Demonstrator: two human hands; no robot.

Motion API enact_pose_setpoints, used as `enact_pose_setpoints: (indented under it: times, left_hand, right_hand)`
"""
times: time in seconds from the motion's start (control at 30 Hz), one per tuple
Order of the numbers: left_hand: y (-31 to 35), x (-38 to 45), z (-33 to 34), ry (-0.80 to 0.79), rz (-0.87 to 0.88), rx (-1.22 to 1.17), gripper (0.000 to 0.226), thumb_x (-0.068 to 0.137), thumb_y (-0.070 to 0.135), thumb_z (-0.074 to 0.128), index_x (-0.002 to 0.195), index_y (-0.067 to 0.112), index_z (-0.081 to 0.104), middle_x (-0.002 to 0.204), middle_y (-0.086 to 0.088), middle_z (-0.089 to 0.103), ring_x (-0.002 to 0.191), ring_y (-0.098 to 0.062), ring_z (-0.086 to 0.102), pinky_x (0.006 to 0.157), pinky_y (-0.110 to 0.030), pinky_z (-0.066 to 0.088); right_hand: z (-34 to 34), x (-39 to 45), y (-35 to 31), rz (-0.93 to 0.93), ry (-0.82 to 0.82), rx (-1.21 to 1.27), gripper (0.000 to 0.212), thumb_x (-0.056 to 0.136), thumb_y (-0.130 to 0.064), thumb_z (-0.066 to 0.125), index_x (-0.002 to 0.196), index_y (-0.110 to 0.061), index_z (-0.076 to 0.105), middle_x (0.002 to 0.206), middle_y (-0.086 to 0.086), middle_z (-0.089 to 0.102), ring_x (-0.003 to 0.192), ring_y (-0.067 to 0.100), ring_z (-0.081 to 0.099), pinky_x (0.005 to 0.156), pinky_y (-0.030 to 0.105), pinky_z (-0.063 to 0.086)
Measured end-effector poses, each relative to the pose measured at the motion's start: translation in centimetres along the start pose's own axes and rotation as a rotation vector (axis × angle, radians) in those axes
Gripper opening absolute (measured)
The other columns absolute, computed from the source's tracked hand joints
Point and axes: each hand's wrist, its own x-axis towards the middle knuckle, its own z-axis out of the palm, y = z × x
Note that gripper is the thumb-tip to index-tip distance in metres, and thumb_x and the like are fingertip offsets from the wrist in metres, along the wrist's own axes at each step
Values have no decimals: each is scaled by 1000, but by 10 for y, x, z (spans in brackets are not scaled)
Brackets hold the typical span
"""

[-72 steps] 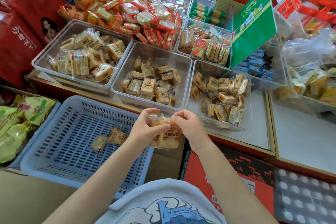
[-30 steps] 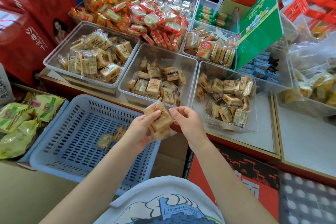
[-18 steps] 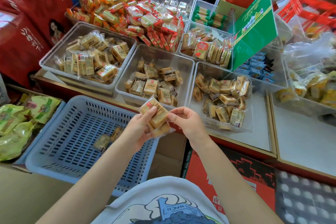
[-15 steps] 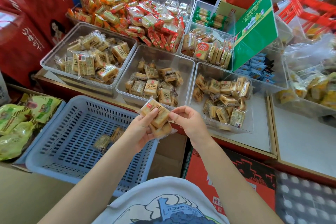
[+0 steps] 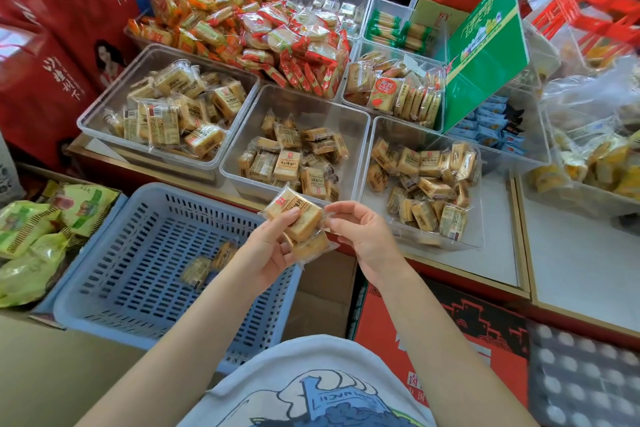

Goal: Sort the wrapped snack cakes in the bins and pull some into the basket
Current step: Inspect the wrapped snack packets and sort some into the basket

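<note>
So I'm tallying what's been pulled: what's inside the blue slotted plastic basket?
Two clear-wrapped tan snack cakes lie on the blue slotted plastic basket's floor; the left forearm covers its near right corner.

Glossy clear film wraps the snack cakes [image 5: 294,215]; clear smooth plastic bins [image 5: 363,135] sit far from a perforated matt blue plastic basket [image 5: 114,274].

Wrapped snack cakes [image 5: 294,215] above basket [image 5: 104,263]

Bright, even light; glare at 10 o'clock on the red bags [image 5: 41,55]. Edges bend and blur, most at 2 o'clock.
</note>
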Motion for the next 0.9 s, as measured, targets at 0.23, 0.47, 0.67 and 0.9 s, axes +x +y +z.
enact_pose_setpoints:
  times: [0.23, 0.47, 0.67, 0.9]
  left_hand:
    - [-3, 1, 4, 67, 27, -87, 30, 98, 25, 63, 122, 8, 63, 106, -15, 77, 88, -25, 77, 64, -31, 63]
    - [-5, 3, 7, 117, 139, -89, 22, 100, 22, 61, 120, 12, 63, 96, -8, 78, 83, -20, 77, 63, -28, 61]
    - [-7, 2, 12, 133, 61, -114, 32, 99, 30, 64, 125, 11, 62, 105, -13, 77, 87, -27, 78, 65, -34, 64]
    - [-9, 2, 17, 85, 2, -166, 38, 94, 28, 68, 125, 8, 63, 118, -18, 74, 95, -31, 77, 74, -38, 65]
  right_hand:
    - [-4, -3, -2, -38, -11, -100, 19, 94, -10, 70, 113, -16, 70, 100, 4, 76, 88, 10, 70, 74, 21, 54]
    - [-4, -3, 10, 62, 17, -164, 9, 93, -7, 73, 100, -6, 66, 88, 11, 72, 75, 19, 69, 74, 34, 62]
    - [-8, -4, 10, -11, 47, -89, 12, 93, 1, 68, 101, -8, 65, 86, 10, 70, 75, 18, 69, 71, 27, 58]
    - [-14, -1, 6, -32, 178, -73, 23, 97, -8, 67, 116, -15, 56, 101, 16, 69, 76, 15, 71, 63, 28, 59]
